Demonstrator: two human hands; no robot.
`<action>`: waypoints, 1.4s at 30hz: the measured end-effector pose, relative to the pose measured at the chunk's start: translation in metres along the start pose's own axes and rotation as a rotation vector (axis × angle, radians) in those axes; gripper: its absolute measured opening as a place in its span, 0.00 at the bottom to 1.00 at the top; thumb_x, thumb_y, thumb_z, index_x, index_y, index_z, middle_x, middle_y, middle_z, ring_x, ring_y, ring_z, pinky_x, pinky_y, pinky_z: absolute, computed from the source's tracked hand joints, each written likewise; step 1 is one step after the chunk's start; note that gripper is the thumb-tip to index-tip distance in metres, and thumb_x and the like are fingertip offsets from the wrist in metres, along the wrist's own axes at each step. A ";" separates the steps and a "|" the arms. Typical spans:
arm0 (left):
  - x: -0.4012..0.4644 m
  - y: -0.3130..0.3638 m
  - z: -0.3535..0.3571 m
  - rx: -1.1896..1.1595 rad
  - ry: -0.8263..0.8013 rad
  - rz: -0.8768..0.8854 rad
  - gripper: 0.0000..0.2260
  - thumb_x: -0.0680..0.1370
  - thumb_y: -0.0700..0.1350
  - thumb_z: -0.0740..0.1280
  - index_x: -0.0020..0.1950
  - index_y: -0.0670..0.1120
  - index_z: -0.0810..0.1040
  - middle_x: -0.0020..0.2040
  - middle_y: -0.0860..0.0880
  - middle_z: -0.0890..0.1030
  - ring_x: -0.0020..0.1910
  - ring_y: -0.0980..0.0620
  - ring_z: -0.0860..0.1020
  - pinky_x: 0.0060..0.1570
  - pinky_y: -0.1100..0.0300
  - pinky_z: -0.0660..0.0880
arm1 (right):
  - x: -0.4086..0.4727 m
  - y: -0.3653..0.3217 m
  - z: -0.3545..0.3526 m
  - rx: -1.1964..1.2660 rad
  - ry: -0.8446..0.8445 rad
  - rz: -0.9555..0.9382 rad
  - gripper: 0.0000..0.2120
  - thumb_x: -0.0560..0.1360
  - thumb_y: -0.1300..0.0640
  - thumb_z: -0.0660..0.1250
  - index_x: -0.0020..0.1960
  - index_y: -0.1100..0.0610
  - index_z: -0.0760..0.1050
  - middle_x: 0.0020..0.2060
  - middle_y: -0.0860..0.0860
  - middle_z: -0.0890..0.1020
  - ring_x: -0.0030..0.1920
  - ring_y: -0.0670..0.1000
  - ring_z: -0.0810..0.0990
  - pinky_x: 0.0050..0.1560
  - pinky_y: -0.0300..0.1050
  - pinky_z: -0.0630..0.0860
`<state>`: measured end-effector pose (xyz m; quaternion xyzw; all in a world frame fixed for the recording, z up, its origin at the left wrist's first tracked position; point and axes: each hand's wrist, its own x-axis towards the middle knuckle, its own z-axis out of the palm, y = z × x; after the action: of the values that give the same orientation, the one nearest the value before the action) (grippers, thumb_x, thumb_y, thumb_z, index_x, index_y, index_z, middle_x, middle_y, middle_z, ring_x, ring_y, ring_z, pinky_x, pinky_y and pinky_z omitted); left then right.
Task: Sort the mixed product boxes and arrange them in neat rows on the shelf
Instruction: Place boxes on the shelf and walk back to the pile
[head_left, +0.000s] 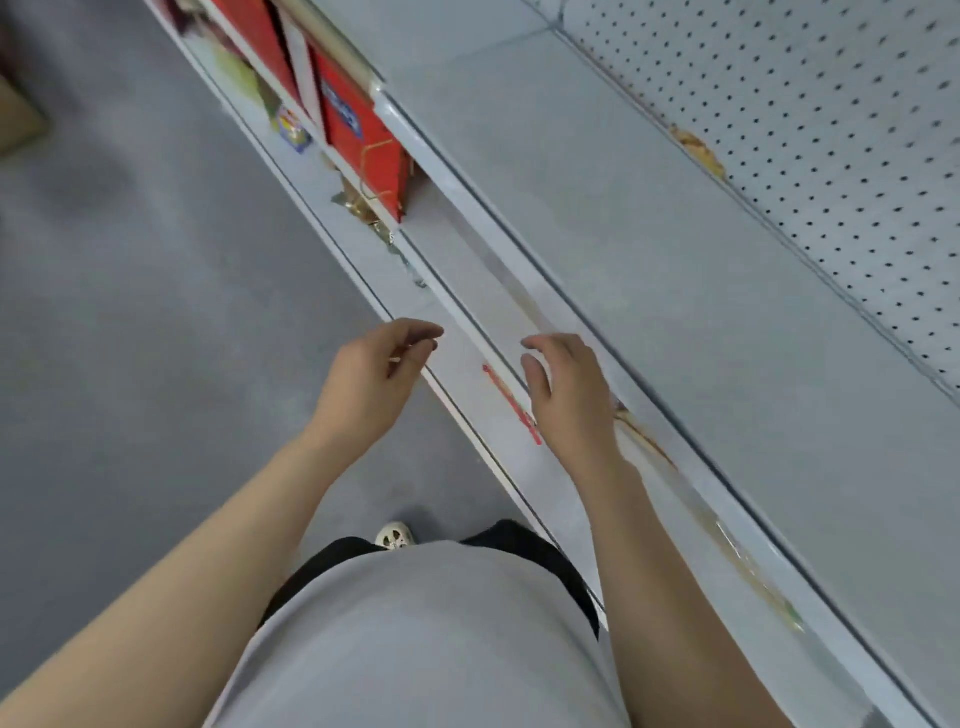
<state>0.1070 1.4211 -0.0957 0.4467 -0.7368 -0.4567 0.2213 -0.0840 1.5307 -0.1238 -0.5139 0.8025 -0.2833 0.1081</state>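
I look down along a grey metal shelf unit. Its top shelf (649, 208) runs diagonally and carries no boxes. My left hand (374, 379) hovers over the front edge of the lower shelf (467, 358), fingers loosely curled, holding nothing. My right hand (566, 395) hangs over the same lower shelf, fingers relaxed and empty. A red product box (358, 140) with a blue label stands on a lower shelf at the upper left, another red box (254, 36) behind it. A small colourful box (292, 130) lies below them.
A perforated back panel (831, 130) rises behind the top shelf. A gold ornament (363, 208) sits by the red box. A red strip (511, 402) lies on the lower shelf edge. Grey floor (130, 312) spreads left, with a cardboard box (15, 119) at the far left.
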 end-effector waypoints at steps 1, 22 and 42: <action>0.005 -0.012 -0.019 0.008 0.031 -0.019 0.08 0.81 0.46 0.64 0.55 0.56 0.79 0.49 0.58 0.83 0.50 0.58 0.80 0.50 0.67 0.75 | 0.012 -0.015 0.014 0.009 -0.032 -0.016 0.12 0.82 0.56 0.60 0.62 0.57 0.77 0.57 0.53 0.78 0.57 0.53 0.75 0.58 0.43 0.71; 0.291 -0.122 -0.269 0.075 0.308 -0.206 0.08 0.80 0.45 0.65 0.56 0.55 0.79 0.49 0.64 0.80 0.49 0.63 0.79 0.45 0.76 0.70 | 0.397 -0.203 0.181 0.090 -0.240 -0.236 0.12 0.82 0.55 0.61 0.63 0.55 0.76 0.59 0.50 0.79 0.60 0.49 0.74 0.61 0.47 0.73; 0.739 -0.170 -0.460 0.086 0.012 0.100 0.10 0.79 0.43 0.65 0.57 0.57 0.78 0.52 0.59 0.79 0.49 0.62 0.78 0.46 0.73 0.72 | 0.828 -0.285 0.234 -0.006 0.289 0.048 0.15 0.78 0.57 0.64 0.64 0.58 0.75 0.57 0.55 0.80 0.56 0.58 0.76 0.57 0.48 0.70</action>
<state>0.1499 0.5355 -0.0810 0.4213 -0.7758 -0.4102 0.2288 -0.1286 0.6283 -0.0556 -0.4485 0.8226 -0.3495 -0.0033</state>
